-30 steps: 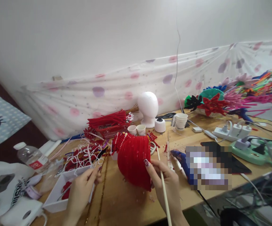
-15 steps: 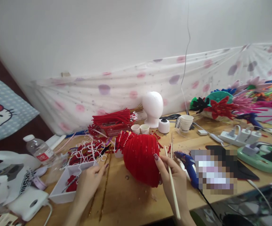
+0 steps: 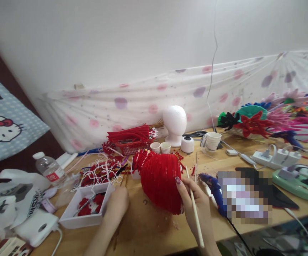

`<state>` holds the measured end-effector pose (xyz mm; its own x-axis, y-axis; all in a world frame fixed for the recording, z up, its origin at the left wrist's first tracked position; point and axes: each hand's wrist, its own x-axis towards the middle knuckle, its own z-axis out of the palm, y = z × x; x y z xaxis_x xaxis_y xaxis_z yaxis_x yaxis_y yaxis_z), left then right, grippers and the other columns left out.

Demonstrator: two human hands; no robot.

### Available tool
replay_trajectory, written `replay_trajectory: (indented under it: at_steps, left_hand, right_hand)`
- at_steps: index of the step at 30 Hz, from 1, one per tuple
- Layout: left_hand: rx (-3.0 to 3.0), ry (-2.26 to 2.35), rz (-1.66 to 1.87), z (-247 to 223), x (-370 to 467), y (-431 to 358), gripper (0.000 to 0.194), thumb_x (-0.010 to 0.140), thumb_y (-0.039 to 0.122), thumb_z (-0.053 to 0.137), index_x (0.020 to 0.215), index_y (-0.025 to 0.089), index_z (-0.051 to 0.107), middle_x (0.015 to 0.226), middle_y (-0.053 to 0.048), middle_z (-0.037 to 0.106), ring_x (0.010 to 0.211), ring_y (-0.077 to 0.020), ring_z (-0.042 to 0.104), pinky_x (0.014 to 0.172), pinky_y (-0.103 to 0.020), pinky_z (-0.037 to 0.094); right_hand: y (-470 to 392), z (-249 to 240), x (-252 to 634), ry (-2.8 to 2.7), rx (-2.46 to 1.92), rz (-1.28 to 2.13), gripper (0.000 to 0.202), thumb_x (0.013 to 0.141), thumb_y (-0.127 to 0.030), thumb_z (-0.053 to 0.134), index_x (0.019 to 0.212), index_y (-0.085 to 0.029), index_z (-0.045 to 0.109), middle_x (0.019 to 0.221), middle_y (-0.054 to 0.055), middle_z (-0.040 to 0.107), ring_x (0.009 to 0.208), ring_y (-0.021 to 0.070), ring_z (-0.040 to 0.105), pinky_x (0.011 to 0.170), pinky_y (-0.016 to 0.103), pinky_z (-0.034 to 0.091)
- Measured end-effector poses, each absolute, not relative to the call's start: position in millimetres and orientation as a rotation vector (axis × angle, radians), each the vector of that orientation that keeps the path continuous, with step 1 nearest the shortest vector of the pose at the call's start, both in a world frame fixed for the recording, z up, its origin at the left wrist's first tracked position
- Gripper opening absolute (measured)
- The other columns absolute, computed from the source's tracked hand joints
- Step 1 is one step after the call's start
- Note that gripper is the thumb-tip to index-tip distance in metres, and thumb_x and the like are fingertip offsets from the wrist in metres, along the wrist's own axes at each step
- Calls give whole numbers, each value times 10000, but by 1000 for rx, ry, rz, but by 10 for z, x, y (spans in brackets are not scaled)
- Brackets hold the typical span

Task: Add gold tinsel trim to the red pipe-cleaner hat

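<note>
A red vase wrapped in fuzzy chenille stems lies tilted on its side, its beaded neck towards the upper left. My right hand grips its right end, thumb on the red surface. A thin wooden stick, like a chopstick, is also held in that hand, slanting across it. My left hand is curled on the table beside the white box, over thin gold glittery strips; its fingertips are hidden, and I cannot see what they hold. Red fuzzy pieces lie in the box.
A blue glue gun lies to the right, near a blurred-out patch and a green power strip. Behind stand a white foam head, paper cups and a red basket of stems. A water bottle stands left.
My left hand has moved right, away from over the white box, onto the gold strips, and its fingers have curled. My right hand still holds the vase and stick. The view has shifted slightly.
</note>
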<state>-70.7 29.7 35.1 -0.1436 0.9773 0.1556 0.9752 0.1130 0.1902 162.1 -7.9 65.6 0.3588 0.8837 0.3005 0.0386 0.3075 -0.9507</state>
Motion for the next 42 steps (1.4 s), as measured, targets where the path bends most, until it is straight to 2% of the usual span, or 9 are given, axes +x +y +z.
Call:
replay_trajectory:
  at_steps: [6,13,17,22,25,29,33,37,42]
  left_hand:
    - [1910,2411,164,465,-678,185,371,817,44,403,1062,117,671,936,-238,754,882,-330,748,746,-390,534]
    - [1761,2571,184,764,-853,-86,354,911,120,292,1134,87,564,893,-210,758,884,-328,741,698,-363,498]
    - [1740,2500,637,921,-916,-244,364,922,268,301,1190,171,528,887,-107,763,775,-269,729,660,-329,495]
    - [1778,2166,1357,1111,-735,-509,371,871,567,411,851,246,597,635,-8,660,605,-211,645,558,-280,493]
    - [1883,2019,1482,1228,-529,-583,385,901,541,425,920,235,659,908,-62,748,839,-230,699,738,-313,553]
    - [1964,1880,1475,1221,-306,-451,405,956,438,383,1188,241,650,1231,-81,707,1074,-242,677,958,-402,524]
    - [2110,1791,1371,1047,-260,-204,336,975,321,383,1153,224,652,1296,-83,670,1248,-234,584,1072,-431,448]
    - [2120,1836,1422,963,-329,-87,315,977,289,366,1140,205,623,1323,-102,638,1260,-233,564,1087,-437,433]
    - [2131,1830,1420,952,-370,-83,301,971,290,371,1105,205,627,1283,-98,655,1242,-234,579,1082,-433,442]
  right_hand:
    - [-101,717,1654,-1094,-1115,745,400,791,-554,636,825,-169,743,690,48,685,637,207,648,583,272,553]
    - [-101,684,1635,-1056,-1128,752,438,798,-596,645,821,-169,740,619,32,657,529,172,578,463,247,485]
    - [-141,762,1538,-992,-1071,862,428,791,-603,662,765,-177,693,496,-30,510,393,107,415,340,211,342]
    - [-194,814,1201,-811,-933,1041,405,785,-585,703,780,-184,644,541,-37,508,475,111,475,428,203,417]
    - [-188,809,982,-677,-828,1130,442,753,-612,724,802,-185,617,610,-24,569,501,116,521,458,216,467]
    - [-158,791,810,-621,-712,1280,456,737,-601,748,858,-190,591,697,-15,632,527,113,571,476,213,502]
    - [-141,727,852,-679,-742,1369,468,693,-581,795,810,-189,567,662,-17,636,522,112,598,500,211,532]
    - [-125,614,1197,-1097,-800,1367,466,818,-632,651,771,-169,628,581,21,657,501,140,631,564,255,564]
    - [-68,605,1845,-1627,-1103,887,448,942,-538,486,726,-206,693,559,21,676,524,162,647,529,239,480]
